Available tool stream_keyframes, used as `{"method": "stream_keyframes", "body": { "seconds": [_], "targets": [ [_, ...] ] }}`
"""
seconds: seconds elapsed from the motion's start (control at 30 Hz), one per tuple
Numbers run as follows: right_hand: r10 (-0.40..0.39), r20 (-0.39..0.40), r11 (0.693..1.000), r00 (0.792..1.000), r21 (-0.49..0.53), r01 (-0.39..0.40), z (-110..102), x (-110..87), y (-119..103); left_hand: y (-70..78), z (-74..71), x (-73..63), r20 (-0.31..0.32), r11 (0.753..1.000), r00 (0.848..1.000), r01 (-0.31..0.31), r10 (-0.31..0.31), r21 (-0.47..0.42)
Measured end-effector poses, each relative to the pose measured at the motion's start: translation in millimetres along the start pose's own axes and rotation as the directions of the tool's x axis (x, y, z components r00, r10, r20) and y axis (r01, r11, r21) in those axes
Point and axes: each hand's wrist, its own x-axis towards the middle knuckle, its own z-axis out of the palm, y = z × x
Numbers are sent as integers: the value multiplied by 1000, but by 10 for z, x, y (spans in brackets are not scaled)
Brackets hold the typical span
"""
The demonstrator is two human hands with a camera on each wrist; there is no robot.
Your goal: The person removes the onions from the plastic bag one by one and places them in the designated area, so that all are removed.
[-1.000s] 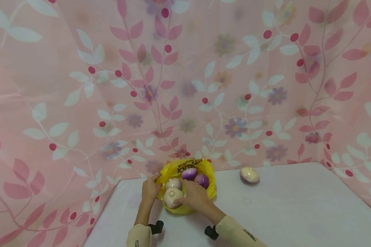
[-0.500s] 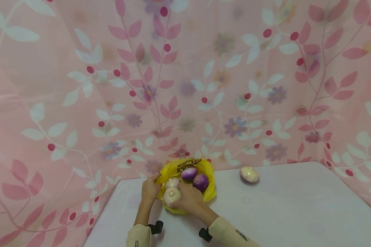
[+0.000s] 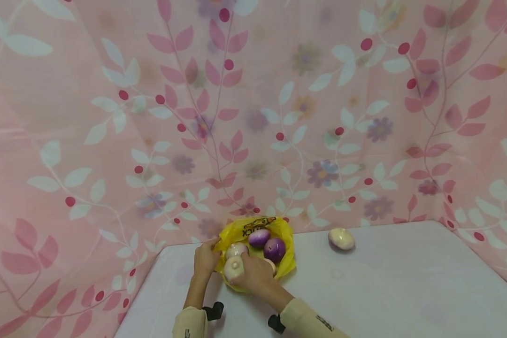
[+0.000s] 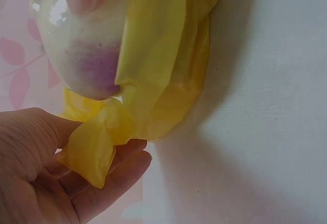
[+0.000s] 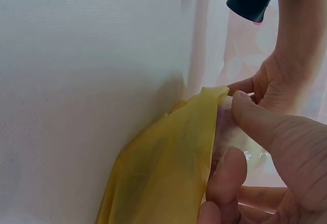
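A yellow plastic bag (image 3: 284, 231) stands open on the table with several turnips inside, some purple and some pale. My left hand (image 3: 207, 259) pinches the bag's left edge; the gathered plastic (image 4: 92, 152) shows between thumb and fingers in the left wrist view. Inside the bag, my right hand (image 3: 257, 276) grips the front pale turnip (image 3: 233, 269), thumb on its near side. That turnip's purple blush (image 4: 97, 66) shows beside the bag's wall in the left wrist view. Two purple turnips, one at the back (image 3: 259, 238) and one at the right (image 3: 274, 249), lie beyond my right hand.
Another pale turnip (image 3: 341, 239) lies alone on the white table (image 3: 384, 281), right of the bag. A pink floral curtain (image 3: 253, 117) hangs along the table's back edge. Black wrist mounts (image 3: 213, 311) jut from both sleeves.
My right hand has shifted left, its fingers coming round the front pale turnip. A pale turnip behind that hand has come into sight. My left hand stays on the bag's edge.
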Motion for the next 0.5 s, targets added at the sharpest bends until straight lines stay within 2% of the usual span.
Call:
{"method": "stream_keyframes", "body": {
  "seconds": [0.23, 0.5],
  "targets": [
    [-9, -9, 1000, 1000, 17, 9, -16, -6, 21, -2, 0, 1, 2, 1000, 1000, 14, -14, 2],
    [-56, -12, 996, 998, 66, 56, -152, -45, 110, 0, -22, -4, -5, 1000, 1000, -15, 15, 21]
  ]
}}
